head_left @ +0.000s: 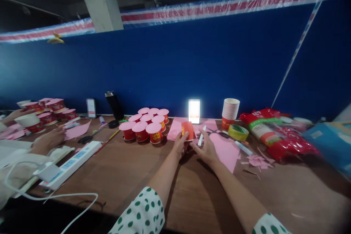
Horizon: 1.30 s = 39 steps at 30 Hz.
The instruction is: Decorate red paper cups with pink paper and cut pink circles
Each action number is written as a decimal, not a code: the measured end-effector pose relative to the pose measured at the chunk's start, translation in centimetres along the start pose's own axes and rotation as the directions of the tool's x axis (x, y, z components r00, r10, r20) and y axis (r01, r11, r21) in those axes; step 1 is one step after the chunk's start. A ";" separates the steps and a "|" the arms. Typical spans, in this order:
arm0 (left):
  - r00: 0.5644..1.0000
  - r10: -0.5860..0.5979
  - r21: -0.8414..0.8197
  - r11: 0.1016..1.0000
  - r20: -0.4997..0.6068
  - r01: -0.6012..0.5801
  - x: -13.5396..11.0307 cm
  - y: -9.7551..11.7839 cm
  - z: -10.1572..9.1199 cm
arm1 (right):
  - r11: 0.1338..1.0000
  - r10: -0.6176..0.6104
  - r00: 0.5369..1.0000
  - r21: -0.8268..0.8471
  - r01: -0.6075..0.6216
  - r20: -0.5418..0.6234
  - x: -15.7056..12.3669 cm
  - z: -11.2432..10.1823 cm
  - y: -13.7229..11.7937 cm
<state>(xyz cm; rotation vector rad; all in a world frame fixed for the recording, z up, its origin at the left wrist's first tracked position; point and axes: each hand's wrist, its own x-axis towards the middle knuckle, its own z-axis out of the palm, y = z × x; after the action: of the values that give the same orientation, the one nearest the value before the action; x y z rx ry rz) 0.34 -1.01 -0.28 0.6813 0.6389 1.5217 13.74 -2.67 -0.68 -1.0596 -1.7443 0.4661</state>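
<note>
I had the left hand (180, 147) closed around the red cup (187, 129), by the pink paper (226, 149); the right hand (207, 150) gripped a white pen (202, 135). Pink-topped cups (140, 128) bounded the left — scissors (212, 131), tape roll (238, 132) and cup stack (230, 111) the right — and a bright screen (194, 112) stood beyond.

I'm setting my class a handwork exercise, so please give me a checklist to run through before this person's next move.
1. Red cup in the left hand's grip: ok.
2. White pen-like tool in the right hand's grip: ok.
3. Tool's cap on or off: cannot tell, too small to make out.
4. Pink-topped cups upright: ok, standing in a group to the left.
5. Spare cup stack upright: ok, standing to the right.
6. Paper scraps swept up: not ok, they lie on the table at right.
</note>
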 end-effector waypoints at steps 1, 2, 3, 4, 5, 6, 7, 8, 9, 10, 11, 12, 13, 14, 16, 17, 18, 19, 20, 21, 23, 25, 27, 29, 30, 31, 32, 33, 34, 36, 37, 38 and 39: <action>1.000 -0.002 0.002 1.000 0.001 0.002 0.0 0.0 0.0 | 1.000 -0.006 1.000 -0.004 0.006 -0.004 0.0 0.0 0.0; 1.000 -0.005 0.006 1.000 0.002 0.005 -0.1 0.0 0.0 | 1.000 -0.011 1.000 -0.008 0.011 -0.005 0.0 0.0 0.1; 1.000 -0.010 0.009 1.000 0.004 0.010 -0.1 0.0 0.1 | 1.000 -0.015 1.000 -0.011 0.015 -0.002 0.1 0.0 0.1; 1.000 -0.016 0.012 1.000 0.007 0.016 -0.2 0.1 0.1 | 1.000 -0.018 1.000 -0.013 0.018 0.003 0.1 0.1 0.1; 1.000 -0.021 0.014 1.000 0.009 0.021 -0.2 0.1 0.1 | 1.000 -0.019 1.000 -0.012 0.020 0.009 0.1 0.1 0.2; 1.000 -0.025 0.015 1.000 0.010 0.025 -0.3 0.2 0.1 | 1.000 -0.019 1.000 -0.011 0.019 0.013 0.0 0.1 0.2; 1.000 -0.027 0.017 1.000 0.010 0.027 -0.3 0.2 0.2 | 1.000 -0.017 1.000 -0.007 0.017 0.017 0.0 0.1 0.2; 1.000 -0.027 0.018 0.999 0.009 0.027 -0.4 0.2 0.2 | 1.000 -0.014 1.000 -0.002 0.014 0.019 0.0 0.2 0.1; 1.000 -0.026 0.019 0.999 0.007 0.026 -0.4 0.2 0.2 | 1.000 -0.010 1.000 0.006 0.010 0.021 0.0 0.2 0.1; 1.000 -0.024 0.021 0.999 0.006 0.024 -0.4 0.3 0.2 | 1.000 -0.009 1.000 0.013 0.009 0.024 0.0 0.1 0.0; 1.000 -0.023 0.023 0.999 0.006 0.023 -0.4 0.3 0.2 | 1.000 -0.009 1.000 0.020 0.008 0.025 0.0 0.1 -0.1; 1.000 -0.021 0.026 0.999 0.008 0.021 -0.4 0.3 0.2 | 1.000 -0.009 1.000 0.024 0.008 0.026 0.0 0.1 -0.1; 1.000 -0.020 0.031 0.999 0.011 0.020 -0.4 0.2 0.2 | 1.000 -0.009 1.000 0.025 0.008 0.028 0.0 0.1 -0.2; 1.000 -0.018 0.037 0.999 0.013 0.018 -0.4 0.2 0.2 | 1.000 -0.010 0.999 0.024 0.009 0.031 0.0 0.0 -0.2; 1.000 -0.015 0.053 0.998 0.011 0.015 -0.4 0.2 0.2 | 1.000 -0.014 0.999 0.022 0.014 0.037 0.0 0.0 -0.3; 1.000 -0.013 0.062 0.998 0.007 0.013 -0.4 0.2 0.2 | 1.000 -0.017 0.999 0.024 0.016 0.039 0.0 0.0 -0.3; 1.000 -0.010 0.070 0.998 0.002 0.010 -0.4 0.2 0.2 | 0.999 -0.020 0.999 0.028 0.018 0.041 0.0 0.0 -0.2; 1.000 -0.006 0.075 0.997 -0.003 0.006 -0.5 0.2 0.2 | 0.999 -0.021 0.999 0.033 0.019 0.042 0.0 0.0 -0.2; 1.000 -0.002 0.079 0.997 -0.006 0.002 -0.5 0.2 0.2 | 0.999 -0.021 0.999 0.037 0.019 0.042 0.1 -0.1 -0.2; 1.000 0.001 0.082 0.997 -0.008 0.000 -0.5 0.2 0.3 | 0.999 -0.020 0.999 0.040 0.018 0.043 0.1 -0.1 -0.2; 1.000 -0.002 0.086 0.996 -0.013 0.003 -0.5 0.2 0.3 | 0.999 -0.021 0.999 0.041 0.019 0.043 0.1 -0.1 -0.1; 1.000 -0.015 0.089 0.996 -0.018 0.016 -0.5 0.2 0.3 | 0.999 -0.024 0.999 0.034 0.022 0.040 0.1 -0.1 -0.1; 0.999 -0.027 0.090 0.996 -0.020 0.028 -0.6 0.2 0.3 | 0.999 -0.030 0.999 0.025 0.029 0.036 0.1 -0.1 -0.1; 0.999 -0.030 0.087 0.996 -0.017 0.032 -0.6 0.3 0.3 | 0.999 -0.037 0.999 0.021 0.036 0.031 0.1 -0.1 -0.1; 0.999 -0.029 0.085 0.996 -0.014 0.030 -0.6 0.3 0.3 | 0.999 -0.040 0.999 0.021 0.040 0.029 0.1 -0.1 -0.1; 1.000 -0.027 0.083 0.996 -0.012 0.028 -0.6 0.3 0.3 | 0.999 -0.043 0.999 0.021 0.042 0.029 0.1 -0.1 -0.2; 1.000 -0.025 0.082 0.996 -0.010 0.026 -0.6 0.3 0.3 | 0.999 -0.044 0.999 0.022 0.044 0.030 0.1 -0.1 -0.3; 1.000 -0.023 0.081 0.996 -0.009 0.024 -0.6 0.3 0.3 | 0.999 -0.045 0.999 0.022 0.044 0.031 0.1 -0.1 -0.3; 1.000 -0.022 0.080 0.997 -0.008 0.022 -0.6 0.3 0.3 | 0.999 -0.045 0.998 0.021 0.044 0.032 0.0 -0.1 -0.4; 1.000 -0.021 0.079 0.997 -0.004 0.021 -0.6 0.3 0.3 | 0.999 -0.045 0.998 0.017 0.045 0.031 0.0 -0.1 -0.5; 1.000 -0.020 0.078 0.997 -0.001 0.020 -0.6 0.3 0.3 | 0.999 -0.047 0.998 0.015 0.046 0.030 0.0 -0.2 -0.5; 1.000 -0.020 0.077 0.997 0.001 0.020 -0.7 0.3 0.3 | 0.999 -0.048 0.998 0.013 0.048 0.028 0.0 -0.2 -0.5; 1.000 -0.020 0.076 0.997 0.004 0.020 -0.7 0.3 0.3 | 0.999 -0.051 0.998 0.012 0.050 0.026 0.0 -0.2 -0.5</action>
<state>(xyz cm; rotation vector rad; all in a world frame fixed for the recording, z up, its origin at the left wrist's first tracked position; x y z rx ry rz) 0.36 -1.69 0.14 0.7341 0.7015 1.4827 13.67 -2.99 -0.20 -1.0033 -1.7861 0.4594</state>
